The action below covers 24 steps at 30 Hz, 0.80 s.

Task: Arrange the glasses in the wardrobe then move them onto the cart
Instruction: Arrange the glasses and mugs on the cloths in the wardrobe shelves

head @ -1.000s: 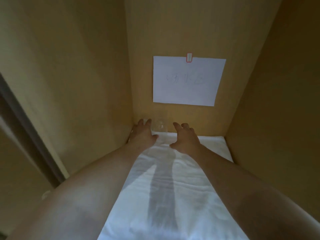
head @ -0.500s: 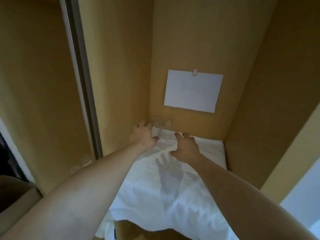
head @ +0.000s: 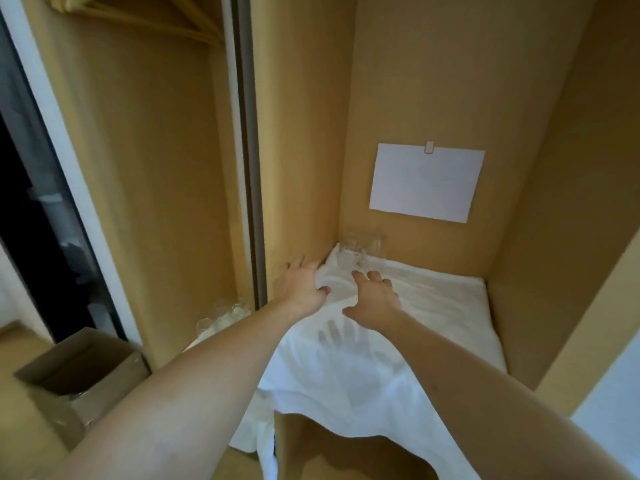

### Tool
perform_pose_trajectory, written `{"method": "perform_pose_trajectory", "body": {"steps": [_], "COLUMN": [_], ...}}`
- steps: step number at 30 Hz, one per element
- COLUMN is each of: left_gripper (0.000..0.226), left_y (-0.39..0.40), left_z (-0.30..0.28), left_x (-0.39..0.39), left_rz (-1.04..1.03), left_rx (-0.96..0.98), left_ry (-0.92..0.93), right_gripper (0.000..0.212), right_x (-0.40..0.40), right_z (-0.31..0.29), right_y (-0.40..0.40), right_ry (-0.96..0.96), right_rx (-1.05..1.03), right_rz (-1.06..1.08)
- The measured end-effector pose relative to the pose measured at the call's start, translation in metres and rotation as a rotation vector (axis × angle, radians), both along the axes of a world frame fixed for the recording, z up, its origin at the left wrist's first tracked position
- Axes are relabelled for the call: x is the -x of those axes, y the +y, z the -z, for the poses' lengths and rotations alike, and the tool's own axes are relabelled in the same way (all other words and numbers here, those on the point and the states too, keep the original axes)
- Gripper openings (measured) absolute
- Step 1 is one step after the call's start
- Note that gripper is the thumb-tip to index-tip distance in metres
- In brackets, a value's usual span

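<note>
A person is reaching both bare arms into a wooden wardrobe [head: 433,81], onto a shelf draped with a white cloth [head: 398,341]. Both hands are pulling back from the far left corner, where two or three clear glasses [head: 362,249] are now standing free, close together on the cloth against the back wall. The left hand [head: 299,284] is resting open on the cloth beside the left wall, fingers spread and holding nothing. The right hand [head: 372,299] is hovering or resting just near of the glasses, fingers loosely spread, also empty. A second earlier both hands were flanking the glasses; since then the view has drawn back and swung left. More glasses [head: 225,315] are showing in the left compartment, beyond the divider. This suggests the arranging is continuing, with no cart in view.
</note>
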<state>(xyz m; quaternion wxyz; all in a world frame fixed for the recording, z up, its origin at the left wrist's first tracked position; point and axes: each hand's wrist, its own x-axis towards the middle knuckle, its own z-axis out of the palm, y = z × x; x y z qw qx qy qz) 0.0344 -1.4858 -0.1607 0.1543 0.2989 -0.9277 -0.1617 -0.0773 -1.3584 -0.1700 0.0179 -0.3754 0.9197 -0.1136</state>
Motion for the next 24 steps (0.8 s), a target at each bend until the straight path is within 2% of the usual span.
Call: {"method": "perform_pose_trajectory", "body": {"steps": [7,24], "left_gripper": [0.063,0.072], "left_y": [-0.032,-0.156], "left_z": [0.018,0.04], "left_x": [-0.095,-0.289], "left_rz": [0.029,-0.021], "left_rx": [0.087,0.089], "left_ry": [-0.105,-0.18], "right_gripper": [0.086,0.077], "right_x": [-0.076,-0.272], "right_z": [0.015,0.037], "right_y": [-0.039,-0.138], "right_ry": [-0.053,-0.053], "right_rx": [-0.006,-0.002], "right_rz": [0.0,-0.065]}}
